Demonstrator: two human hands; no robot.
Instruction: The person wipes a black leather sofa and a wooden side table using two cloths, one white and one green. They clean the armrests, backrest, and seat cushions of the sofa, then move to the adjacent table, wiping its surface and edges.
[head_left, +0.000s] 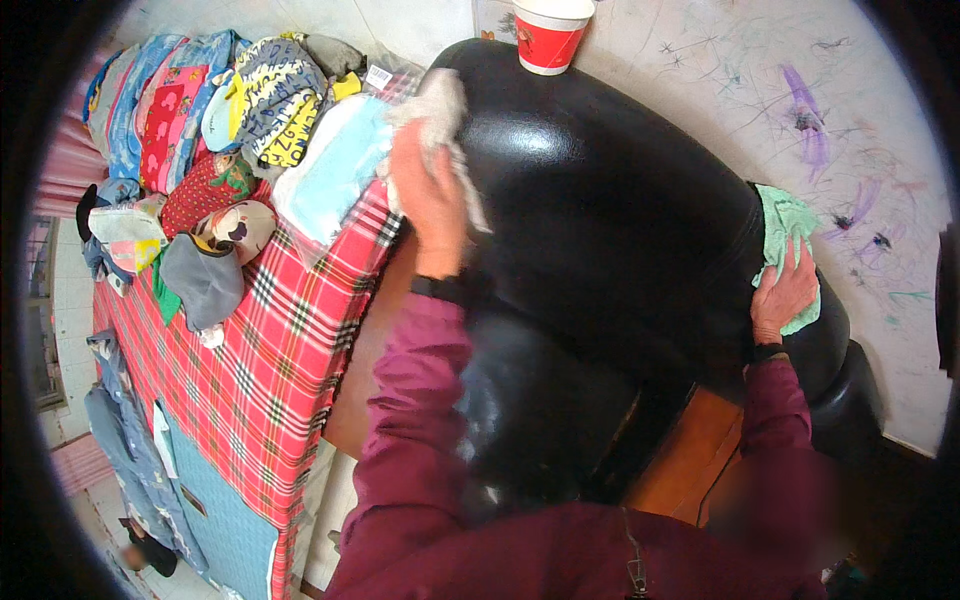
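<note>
A black leather sofa fills the space before me. My left hand holds a whitish cloth at the sofa's left end, beside the bed; the cloth and fingers are blurred. Over on the right, my right hand presses a light green cloth onto the sofa's backrest near the wall. A red and white paper cup stands on top of the backrest at the far side, apart from both hands.
A bed with a red plaid cover runs along the left. On it lie folded quilts, a strawberry-patterned cushion, a grey cap-like item and a plastic-wrapped light blue pack. The wall behind the sofa bears scribbles.
</note>
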